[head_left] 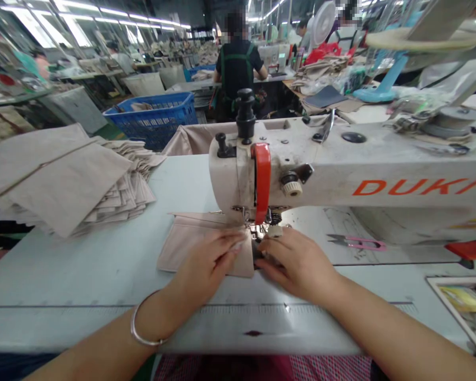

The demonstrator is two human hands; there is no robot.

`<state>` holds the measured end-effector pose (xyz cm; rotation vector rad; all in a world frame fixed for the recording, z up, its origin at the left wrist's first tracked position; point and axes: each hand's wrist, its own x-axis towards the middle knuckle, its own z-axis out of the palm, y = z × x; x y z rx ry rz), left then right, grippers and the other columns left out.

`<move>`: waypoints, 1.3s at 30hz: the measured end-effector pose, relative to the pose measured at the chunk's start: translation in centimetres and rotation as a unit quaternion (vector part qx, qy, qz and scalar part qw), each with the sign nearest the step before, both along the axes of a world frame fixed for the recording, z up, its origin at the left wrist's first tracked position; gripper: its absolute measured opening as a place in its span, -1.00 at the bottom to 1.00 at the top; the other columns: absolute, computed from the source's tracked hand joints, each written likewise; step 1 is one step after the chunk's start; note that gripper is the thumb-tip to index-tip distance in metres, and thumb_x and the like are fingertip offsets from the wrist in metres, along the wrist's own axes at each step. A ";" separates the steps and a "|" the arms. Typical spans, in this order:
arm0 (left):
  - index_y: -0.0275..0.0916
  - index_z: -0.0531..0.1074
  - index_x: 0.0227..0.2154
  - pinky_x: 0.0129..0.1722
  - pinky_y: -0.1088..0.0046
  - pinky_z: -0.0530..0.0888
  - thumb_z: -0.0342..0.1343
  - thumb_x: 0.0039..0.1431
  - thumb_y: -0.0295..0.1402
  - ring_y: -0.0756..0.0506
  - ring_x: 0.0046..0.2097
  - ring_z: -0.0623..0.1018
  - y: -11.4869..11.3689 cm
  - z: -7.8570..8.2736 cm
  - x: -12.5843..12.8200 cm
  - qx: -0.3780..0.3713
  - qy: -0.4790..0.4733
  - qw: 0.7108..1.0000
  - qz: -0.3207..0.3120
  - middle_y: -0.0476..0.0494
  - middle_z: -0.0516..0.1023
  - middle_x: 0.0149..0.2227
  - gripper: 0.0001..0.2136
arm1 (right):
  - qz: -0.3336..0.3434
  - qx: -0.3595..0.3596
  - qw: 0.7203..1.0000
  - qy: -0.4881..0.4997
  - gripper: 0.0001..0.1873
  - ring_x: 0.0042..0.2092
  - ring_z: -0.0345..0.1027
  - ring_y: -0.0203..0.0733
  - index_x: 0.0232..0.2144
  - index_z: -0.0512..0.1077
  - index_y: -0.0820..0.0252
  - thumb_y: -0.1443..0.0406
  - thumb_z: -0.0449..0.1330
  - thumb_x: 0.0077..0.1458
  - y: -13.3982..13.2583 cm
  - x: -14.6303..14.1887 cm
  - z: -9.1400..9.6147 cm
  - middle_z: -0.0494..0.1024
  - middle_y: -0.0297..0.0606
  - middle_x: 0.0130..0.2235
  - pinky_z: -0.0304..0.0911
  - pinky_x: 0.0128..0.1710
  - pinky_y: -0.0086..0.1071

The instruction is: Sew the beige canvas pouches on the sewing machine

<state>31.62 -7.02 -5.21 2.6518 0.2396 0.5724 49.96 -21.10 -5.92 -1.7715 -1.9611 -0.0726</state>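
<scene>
A beige fabric piece [182,241] lies folded on the sewing machine's bed, its right edge beside the presser foot [257,230]. My left hand [210,259] rests on top of it, fingers stretched toward the needle area and thumb close to the forefinger. Just right of the foot is my right hand [297,259], its fingers bent and drawn together at the dark plate by the fabric's edge. What those fingers hold, if anything, is hidden. The white sewing machine [321,164] has an orange guard [263,182] over its needle side.
A pile of beige fabric pieces [71,180] sits on the table's left. Pink thread snips [360,243] lie under the machine arm. Behind are a blue crate [154,114] and a co-worker [238,63] seen from behind. A ruler strip [254,308] runs along the front edge.
</scene>
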 end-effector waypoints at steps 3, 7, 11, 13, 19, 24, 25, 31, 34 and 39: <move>-0.29 0.32 0.15 0.20 0.25 0.42 -0.10 0.35 -0.51 -0.12 0.18 0.42 0.3 -0.2 -0.1 0.058 0.007 0.996 -0.061 -0.21 0.45 0.14 -0.66 | 0.127 -0.020 0.991 0.041 -0.80 -0.04 0.36 -0.09 -0.08 0.44 0.17 0.28 0.12 0.28 -0.9 -1.0 0.3 0.53 -0.19 -0.11 0.27 -0.03 -0.18; -0.43 0.27 0.16 0.25 0.16 0.35 -0.13 0.32 -0.57 -0.22 0.23 0.35 0.0 -0.8 0.1 0.178 0.074 0.973 -0.128 -0.31 0.40 0.15 -0.62 | 0.131 -0.028 0.989 0.057 -0.82 -0.05 0.39 -0.10 -0.14 0.48 0.18 0.32 0.10 0.28 -1.2 -1.5 0.3 0.56 -0.23 -0.20 0.28 -0.06 -0.18; -0.45 0.26 0.16 0.27 0.17 0.33 -0.07 0.31 -0.55 -0.22 0.23 0.34 -0.1 -1.0 0.5 0.206 0.099 0.964 -0.132 -0.33 0.38 0.14 -0.62 | 0.125 -0.016 0.991 0.050 -0.83 -0.09 0.40 -0.12 -0.22 0.50 0.19 0.33 0.09 0.28 -1.0 -1.6 0.1 0.55 -0.23 -0.25 0.29 -0.09 -0.19; -0.44 0.27 0.15 0.27 0.17 0.34 -0.04 0.31 -0.53 -0.22 0.23 0.34 0.2 -1.0 0.7 0.213 0.098 0.963 -0.134 -0.33 0.39 0.13 -0.64 | 0.122 -0.011 0.991 0.049 -0.83 -0.09 0.41 -0.12 -0.20 0.50 0.19 0.35 0.09 0.27 -0.8 -1.6 0.1 0.56 -0.23 -0.24 0.30 -0.09 -0.19; -0.42 0.29 0.12 0.21 0.12 0.41 -0.09 0.32 -0.55 -0.22 0.20 0.37 1.2 -1.3 1.3 0.203 0.061 0.968 -0.134 -0.35 0.41 0.11 -0.67 | 0.115 -0.005 0.992 0.056 -0.77 -0.08 0.42 -0.13 -0.09 0.48 0.22 0.39 0.10 0.25 -0.8 -1.2 0.0 0.57 -0.20 -0.19 0.31 -0.07 -0.20; -0.36 0.31 0.09 0.20 0.22 0.42 -0.04 0.35 -0.51 -0.15 0.16 0.41 1.0 -1.1 0.5 0.166 0.024 0.976 -0.140 -0.27 0.45 0.06 -0.72 | 0.114 -0.019 0.992 0.052 -0.77 -0.15 0.38 -0.12 -0.10 0.50 0.20 0.40 0.11 0.24 -1.0 -0.8 -0.1 0.54 -0.19 -0.23 0.32 -0.14 -0.21; -0.34 0.33 0.07 0.17 0.25 0.44 -0.02 0.35 -0.51 -0.14 0.12 0.44 1.0 -1.0 0.3 0.160 0.023 0.977 -0.140 -0.24 0.47 0.03 -0.73 | 0.116 -0.017 0.992 0.052 -0.78 -0.16 0.37 -0.12 -0.11 0.50 0.20 0.40 0.11 0.24 -1.0 -0.7 -0.1 0.54 -0.19 -0.24 0.32 -0.15 -0.21; -0.31 0.38 0.01 0.09 0.27 0.48 0.01 0.34 -0.51 -0.13 0.06 0.48 0.7 -0.7 -0.2 0.143 0.034 0.976 -0.159 -0.19 0.52 -0.02 -0.78 | 0.133 -0.010 0.988 0.072 -0.81 -0.15 0.37 -0.13 -0.17 0.51 0.21 0.41 0.12 0.23 -1.1 -0.2 -0.1 0.54 -0.19 -0.23 0.32 -0.13 -0.20; -0.28 0.40 -0.01 0.10 0.27 0.48 0.02 0.35 -0.49 -0.12 0.06 0.49 0.6 -0.7 0.0 0.109 0.017 0.983 -0.147 -0.17 0.53 -0.01 -0.80 | 0.133 -0.012 0.988 0.073 -0.81 -0.16 0.37 -0.13 -0.18 0.51 0.20 0.41 0.11 0.24 -1.1 0.0 -0.1 0.54 -0.20 -0.23 0.31 -0.13 -0.21; -0.26 0.41 -0.05 0.06 0.30 0.49 0.06 0.32 -0.50 -0.10 0.01 0.50 0.6 -0.8 -0.1 0.090 -0.015 0.989 -0.117 -0.13 0.54 -0.05 -0.82 | 0.125 -0.023 0.990 0.060 -0.81 -0.16 0.36 -0.13 -0.16 0.50 0.19 0.39 0.12 0.23 -1.0 -0.2 0.0 0.53 -0.20 -0.22 0.29 -0.15 -0.21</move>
